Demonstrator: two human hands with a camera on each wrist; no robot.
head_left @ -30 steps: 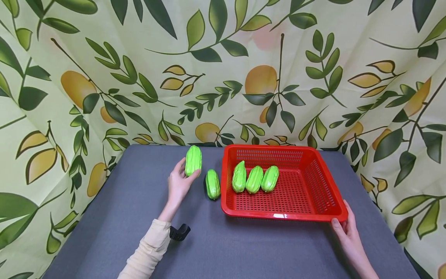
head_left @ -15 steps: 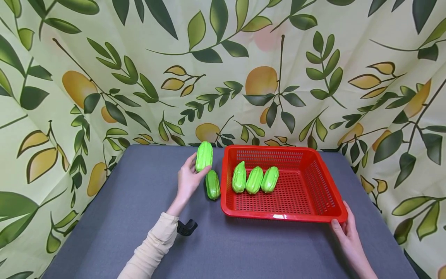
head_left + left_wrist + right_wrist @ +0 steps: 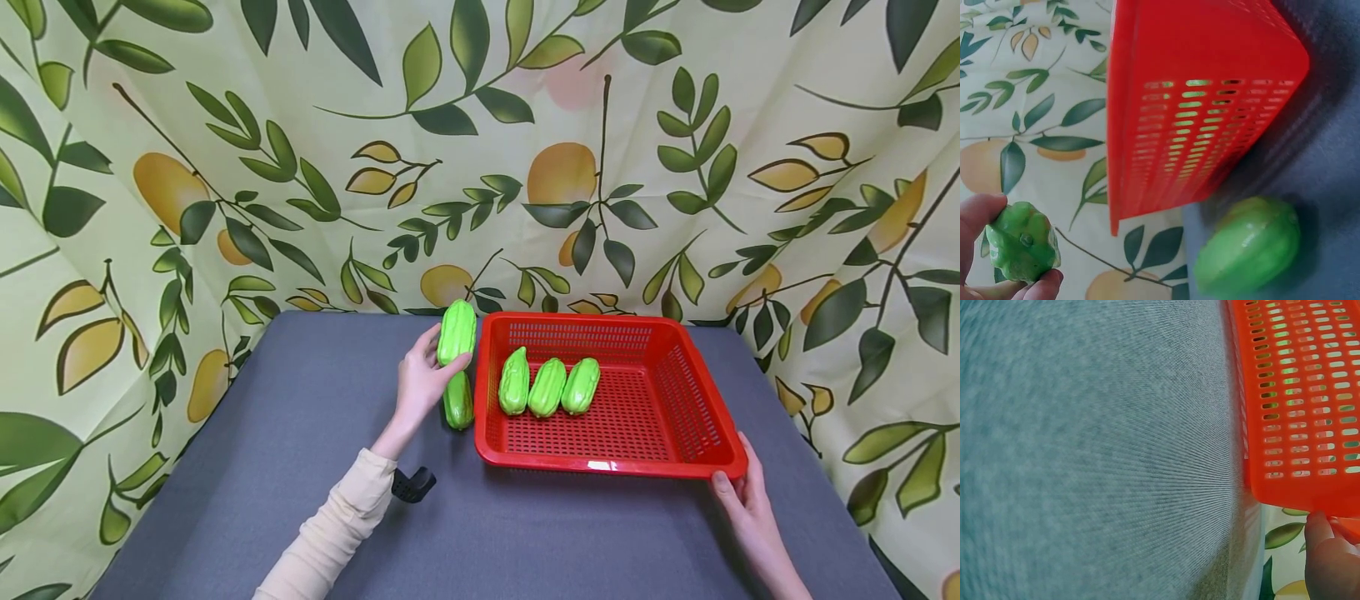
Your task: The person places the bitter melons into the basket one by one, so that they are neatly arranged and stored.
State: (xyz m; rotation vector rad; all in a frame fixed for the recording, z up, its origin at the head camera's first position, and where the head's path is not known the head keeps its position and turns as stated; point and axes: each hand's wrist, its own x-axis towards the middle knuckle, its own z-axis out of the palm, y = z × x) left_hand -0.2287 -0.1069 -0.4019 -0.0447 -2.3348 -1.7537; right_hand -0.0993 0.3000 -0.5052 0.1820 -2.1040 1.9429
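My left hand (image 3: 423,375) holds a bright green ridged gourd (image 3: 457,332) upright between thumb and fingers, raised above the table just left of the red basket. In the left wrist view the same gourd (image 3: 1021,240) shows its lobed end. A second gourd (image 3: 458,402) lies on the table below that hand, partly hidden behind it. Three similar gourds (image 3: 548,387) lie side by side in the left part of the red plastic basket (image 3: 600,467). At the basket's near right corner, my right hand (image 3: 753,508) grips the rim, thumb on the near side.
The perforated basket stands on a grey cloth-covered table (image 3: 300,400). Its left wall (image 3: 1197,125) rises between the held gourd and those inside. A leaf-patterned curtain (image 3: 480,167) hangs behind and along the sides. A black wrist strap (image 3: 414,484) juts from the left sleeve.
My left hand has carried the gourd to the right and slightly up, from left of the table gourd to above it, close to the basket. The right hand and basket stay practically still.
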